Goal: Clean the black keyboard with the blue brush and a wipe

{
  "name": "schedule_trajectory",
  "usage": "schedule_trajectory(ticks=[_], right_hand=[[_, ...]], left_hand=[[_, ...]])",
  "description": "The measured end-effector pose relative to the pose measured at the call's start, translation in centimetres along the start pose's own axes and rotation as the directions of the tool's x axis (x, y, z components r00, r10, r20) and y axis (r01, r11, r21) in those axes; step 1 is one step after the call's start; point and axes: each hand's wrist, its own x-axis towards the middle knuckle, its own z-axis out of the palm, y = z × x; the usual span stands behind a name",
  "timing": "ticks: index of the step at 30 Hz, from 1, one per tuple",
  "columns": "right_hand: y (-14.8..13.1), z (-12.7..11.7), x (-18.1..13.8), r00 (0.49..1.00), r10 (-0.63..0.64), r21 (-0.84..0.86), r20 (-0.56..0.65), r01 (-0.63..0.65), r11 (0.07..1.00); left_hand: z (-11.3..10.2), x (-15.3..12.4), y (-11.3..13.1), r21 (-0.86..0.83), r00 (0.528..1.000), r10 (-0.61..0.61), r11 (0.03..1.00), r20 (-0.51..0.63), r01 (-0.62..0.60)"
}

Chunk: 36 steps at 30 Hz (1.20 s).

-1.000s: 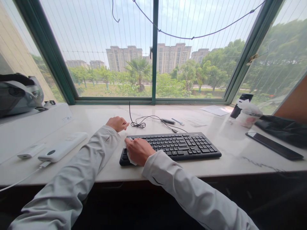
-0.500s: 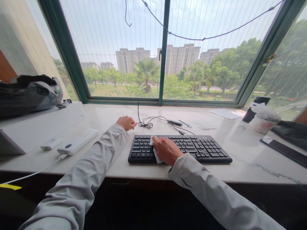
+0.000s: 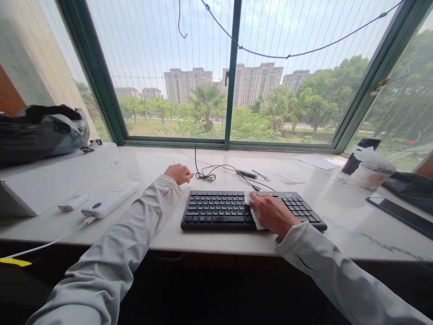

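Observation:
A black keyboard [image 3: 216,212] lies flat on the white marble-patterned counter. My right hand [image 3: 272,212] presses a white wipe [image 3: 259,221] onto its keys, right of the middle, and covers part of the keypad side. The wipe sticks out past the fingertips and below the palm. Left of the keyboard's far corner, my left hand [image 3: 178,174] rests on the counter with its fingers curled in, and nothing shows in it. Just beside that hand lies a bundled black cable [image 3: 205,175], which runs on to a USB plug [image 3: 257,188] behind the keyboard.
A dark pen-like stick [image 3: 247,174] and a thin blue-white tool [image 3: 261,175] lie behind the keyboard. On the left are a white power bank [image 3: 110,201] and a white box [image 3: 67,178] bearing a bag. A phone [image 3: 402,214] and a plastic-wrapped cup [image 3: 372,174] sit at right.
My right hand has slid to the right across the keys with the wipe, uncovering the keyboard's left half. My left hand has stayed where it was.

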Motion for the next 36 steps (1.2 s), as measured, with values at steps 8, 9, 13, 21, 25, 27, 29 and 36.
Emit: schedule_trajectory(ticks=[8, 9, 13, 21, 25, 27, 29, 36], right_hand=[[4.3, 0.4, -2.2, 0.997, 0.074, 0.011, -0.016, -0.074, 0.997], [4.4, 0.4, -2.5, 0.996, 0.084, 0.033, -0.016, -0.084, 0.996], [4.3, 0.3, -3.5, 0.994, 0.100, 0.100, -0.053, -0.094, 0.990], [2.4, 0.8, -4.0, 0.978, 0.160, 0.154, -0.132, -0.139, 0.978], [0.1, 0.7, -3.1, 0.979, 0.148, 0.211, -0.143, -0.116, 0.971], [-1.6, 0.7, -2.5, 0.980, 0.124, 0.213, -0.153, -0.090, 0.973], [-3.4, 0.8, -1.8, 0.980, 0.083, 0.208, -0.182, -0.044, 0.977], [-9.1, 1.2, 0.8, 0.971, -0.034, 0.244, -0.238, 0.093, 0.965]], left_hand=[[0.0, 0.0, 0.0, 0.000, 1.000, -0.011, 1.000, 0.006, 0.011], [0.0, 0.0, 0.0, 0.000, 1.000, -0.012, 1.000, 0.009, 0.012], [0.0, 0.0, 0.0, 0.004, 1.000, -0.010, 1.000, 0.012, 0.010], [0.1, 0.0, -0.2, 0.011, 1.000, -0.021, 1.000, 0.012, 0.021], [0.0, 0.0, -0.2, 0.012, 1.000, -0.012, 1.000, 0.015, 0.012], [0.0, 0.0, -0.2, 0.014, 1.000, -0.007, 1.000, 0.017, 0.007], [-0.1, 0.0, -0.1, 0.017, 1.000, -0.005, 1.000, 0.016, 0.005], [-0.1, 0.0, 0.0, 0.017, 1.000, -0.007, 1.000, 0.012, 0.007]])
